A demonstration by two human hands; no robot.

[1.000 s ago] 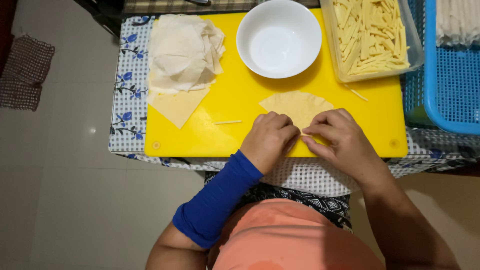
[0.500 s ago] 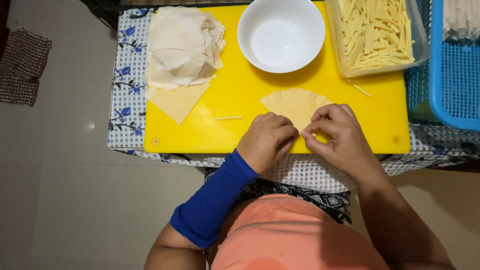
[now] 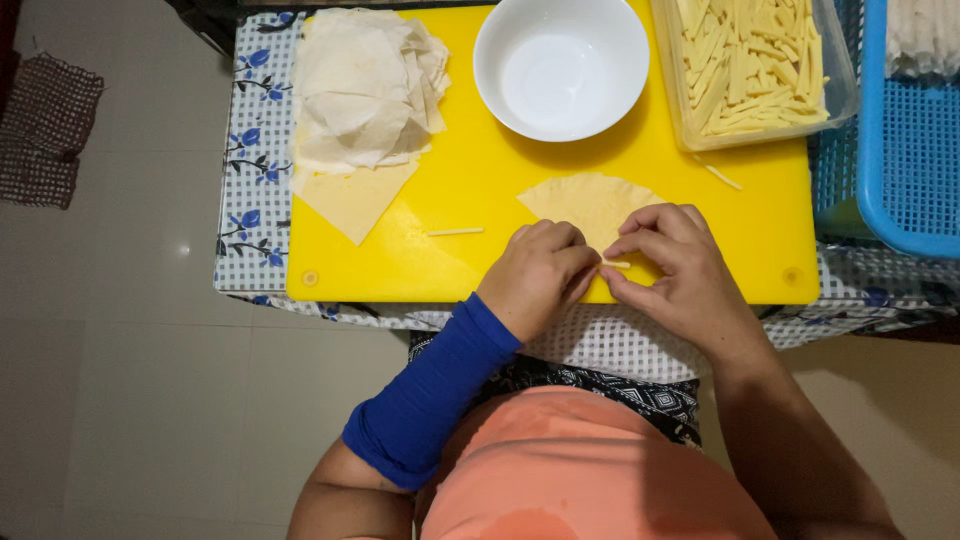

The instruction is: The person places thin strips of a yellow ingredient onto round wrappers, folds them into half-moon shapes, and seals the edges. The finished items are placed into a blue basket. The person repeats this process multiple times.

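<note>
Floor tiles [image 3: 120, 350] of pale grey fill the left side of the head view, and a dark checked cloth [image 3: 45, 130] lies on them at the far left. Over the table lies a checked tablecloth with blue flowers [image 3: 250, 200], and on it sits a yellow cutting board [image 3: 480, 200]. At the right edge stands a blue plastic basket [image 3: 900, 130], well apart from the hands. On the board's far right corner is a clear container [image 3: 840, 90] of pale yellow sticks [image 3: 750, 60], with one loose stick [image 3: 722, 178] just in front of it. A white bowl [image 3: 560, 65] sits at the board's top middle. At the top left is a heap of thin pastry sheets [image 3: 365, 85], with a folded triangular sheet [image 3: 355, 200] poking out below it. Near the board's front edge lies a fan-shaped wrapper [image 3: 585, 197], its near end hidden under the two hands. The left hand [image 3: 535, 275], with a blue sleeve [image 3: 430, 395] on its forearm, and the right hand [image 3: 675, 265] are drawn close together, fingertips pinching the wrapper's near end around a short filling stick [image 3: 616, 264] that shows between them. Another single stick [image 3: 455, 232] lies on the board left of the hands, apart from them.
</note>
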